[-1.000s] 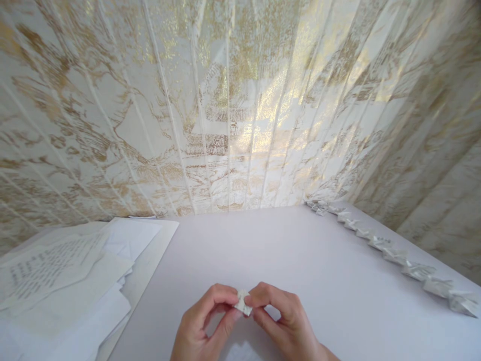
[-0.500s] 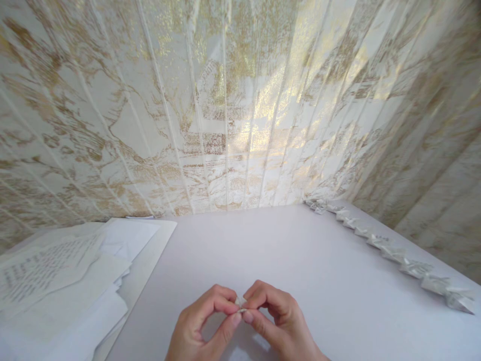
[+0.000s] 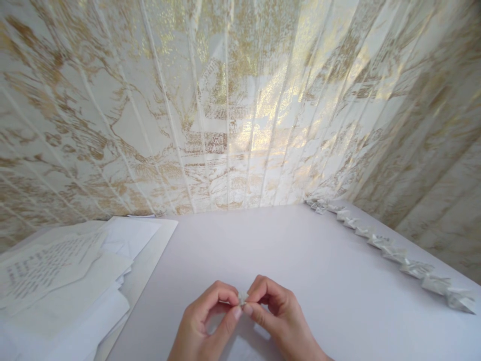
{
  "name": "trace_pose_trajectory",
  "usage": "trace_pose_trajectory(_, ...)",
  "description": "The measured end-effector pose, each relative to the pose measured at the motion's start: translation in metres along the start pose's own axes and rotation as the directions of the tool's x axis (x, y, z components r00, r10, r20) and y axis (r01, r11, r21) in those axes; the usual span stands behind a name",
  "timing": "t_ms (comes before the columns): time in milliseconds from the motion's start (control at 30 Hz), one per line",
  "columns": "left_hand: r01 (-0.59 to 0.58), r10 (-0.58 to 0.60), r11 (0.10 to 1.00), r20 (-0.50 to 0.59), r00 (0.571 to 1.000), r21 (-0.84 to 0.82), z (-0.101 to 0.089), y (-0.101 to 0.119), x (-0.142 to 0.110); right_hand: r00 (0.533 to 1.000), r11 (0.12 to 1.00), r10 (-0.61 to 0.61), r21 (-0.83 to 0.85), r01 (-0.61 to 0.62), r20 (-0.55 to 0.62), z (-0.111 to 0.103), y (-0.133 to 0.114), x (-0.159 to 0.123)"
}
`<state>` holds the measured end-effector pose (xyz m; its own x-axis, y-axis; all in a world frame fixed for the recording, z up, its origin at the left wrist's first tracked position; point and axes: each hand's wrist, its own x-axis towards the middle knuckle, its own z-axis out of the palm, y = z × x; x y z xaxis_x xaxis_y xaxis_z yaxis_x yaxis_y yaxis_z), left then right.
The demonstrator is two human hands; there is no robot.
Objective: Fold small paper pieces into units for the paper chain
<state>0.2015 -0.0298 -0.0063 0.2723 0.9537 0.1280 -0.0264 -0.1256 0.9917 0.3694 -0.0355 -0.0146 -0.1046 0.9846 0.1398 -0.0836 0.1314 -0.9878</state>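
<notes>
A small folded piece of whitish paper (image 3: 242, 298) is pinched between both my hands, above the near middle of the white table (image 3: 240, 245). My left hand (image 3: 210, 316) closes on its left side with thumb and forefinger. On the other side, my right hand (image 3: 276, 313) grips it the same way, fingertips almost touching the left ones. Most of the paper hides behind the fingers, so its full shape cannot be made out.
On the left lies a pile of loose paper sheets (image 3: 63, 281), some with writing. A row of several folded paper pieces (image 3: 413, 269) runs along the table's right edge. Behind stands a wall with gold-patterned covering (image 3: 225, 125).
Both hands have shifted slightly, the right one rising a little. More of the folded paper now shows above the fingertips.
</notes>
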Motion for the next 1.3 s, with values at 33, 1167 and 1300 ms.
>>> trace_pose_trajectory(33,0.022,-0.022,1.000,-0.013,1.000,-0.003,0.001,-0.001,0.000,1.000,1.000,0.000,0.006,0.001,-0.019,0.000,0.001,0.000)
trace_pose_trajectory(1167,0.136,-0.139,0.989,-0.041,0.990,-0.055,0.001,0.001,0.000,0.996,0.998,0.067,-0.015,-0.066,0.067,0.003,0.000,-0.002)
trace_pose_trajectory(1300,0.153,-0.154,0.985,0.001,0.988,-0.079,-0.003,-0.006,0.002,0.985,0.986,0.133,0.089,-0.143,0.110,0.003,0.003,0.002)
